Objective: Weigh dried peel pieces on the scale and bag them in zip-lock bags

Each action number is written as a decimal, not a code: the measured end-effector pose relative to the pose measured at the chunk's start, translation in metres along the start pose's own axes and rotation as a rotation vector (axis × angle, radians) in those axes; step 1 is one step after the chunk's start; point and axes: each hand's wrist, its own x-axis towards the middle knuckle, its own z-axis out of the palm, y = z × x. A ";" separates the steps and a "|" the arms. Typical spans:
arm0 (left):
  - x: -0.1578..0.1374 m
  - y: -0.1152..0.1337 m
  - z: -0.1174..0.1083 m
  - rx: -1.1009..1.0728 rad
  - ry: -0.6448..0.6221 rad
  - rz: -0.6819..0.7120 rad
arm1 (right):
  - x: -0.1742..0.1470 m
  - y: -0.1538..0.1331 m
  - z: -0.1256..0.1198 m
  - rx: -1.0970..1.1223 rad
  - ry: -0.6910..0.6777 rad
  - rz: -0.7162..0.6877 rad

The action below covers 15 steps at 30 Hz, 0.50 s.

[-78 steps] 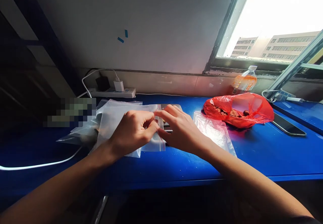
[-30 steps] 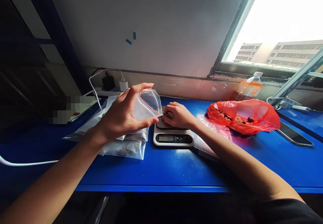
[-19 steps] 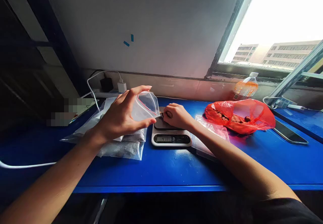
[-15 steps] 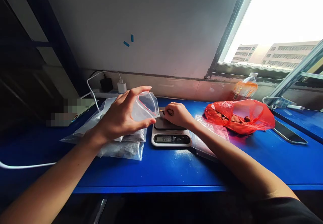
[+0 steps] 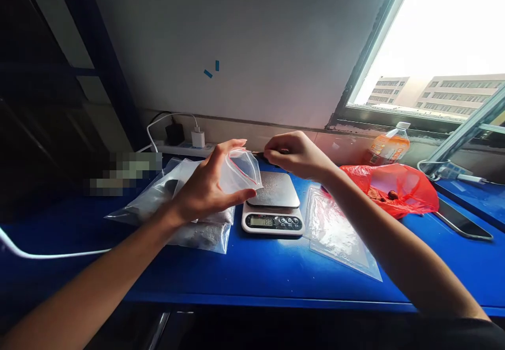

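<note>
My left hand holds a small clear zip-lock bag, its mouth with a red strip spread between thumb and fingers. Above the rear of a digital kitchen scale, my right hand is closed around dark brown pieces, mostly hidden by the fingers. Brown specks lie on the scale's metal plate. Beneath my left hand are several larger clear bags with pale contents. Flat clear bags lie right of the scale.
A red plastic bag with brown dried pieces stands at the right, beside a phone. An orange drink bottle is by the window. A white charger sits in a power strip along the wall.
My right hand has lifted off the scale plate with the brown pieces, moving up and slightly right. My left hand keeps the zip-lock bag open. The view has shifted a little.
</note>
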 end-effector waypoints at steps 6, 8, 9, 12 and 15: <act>0.000 -0.003 0.008 -0.240 0.124 -0.066 | 0.032 -0.050 0.005 -0.491 -0.326 -0.042; 0.000 -0.004 0.011 -0.364 0.126 -0.086 | 0.047 -0.056 0.012 -0.548 -0.391 -0.038; 0.000 -0.005 0.013 -0.427 0.118 -0.092 | 0.054 -0.058 0.016 -0.556 -0.420 -0.034; -0.001 -0.009 0.021 -0.566 0.123 -0.093 | 0.073 -0.056 0.027 -0.536 -0.467 -0.006; 0.000 -0.012 0.027 -0.661 0.192 -0.124 | 0.083 -0.053 0.037 -0.538 -0.444 0.030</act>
